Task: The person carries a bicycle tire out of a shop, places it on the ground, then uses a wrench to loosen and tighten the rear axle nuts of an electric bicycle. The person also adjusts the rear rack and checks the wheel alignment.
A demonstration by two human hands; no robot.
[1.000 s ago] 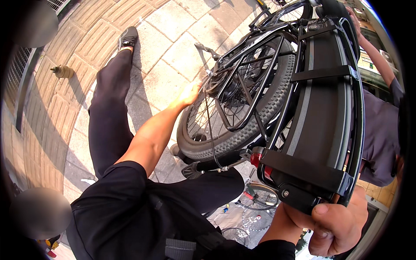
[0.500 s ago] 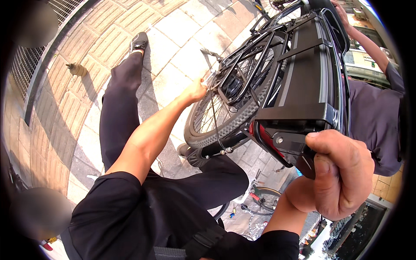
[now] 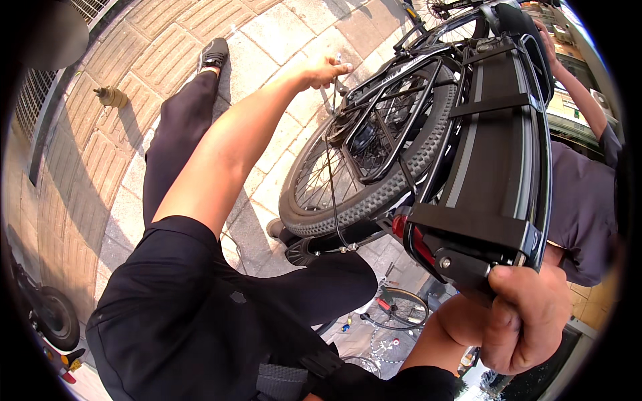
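Observation:
A bicycle with a black battery pack (image 3: 491, 157) on its rear rack leans before me. My right hand (image 3: 528, 317) is closed round the rack's rear end (image 3: 461, 267), beside the red rear light (image 3: 414, 237). Beyond the knobby rear wheel (image 3: 361, 212), my left hand (image 3: 321, 72) is up near the wheel's hub side, thumb out and fingers curled. A slim, shiny metal tool seems to pass through its grip; its exact kind is too small to tell. Black frame tubes (image 3: 394, 137) partly cover the spokes and hub.
Another person in a dark shirt (image 3: 582, 194) stands at the right, one hand (image 3: 547, 47) by the saddle (image 3: 508, 20). A small brownish pot-like object (image 3: 111, 97) stands on the paving. Another bicycle wheel (image 3: 404, 309) lies below, and a dark wheel (image 3: 59, 319) shows at lower left.
My left hand has moved up and away from the wheel's spokes. The bicycle's rear end and my right hand have shifted slightly down in view; the right hand keeps its grip.

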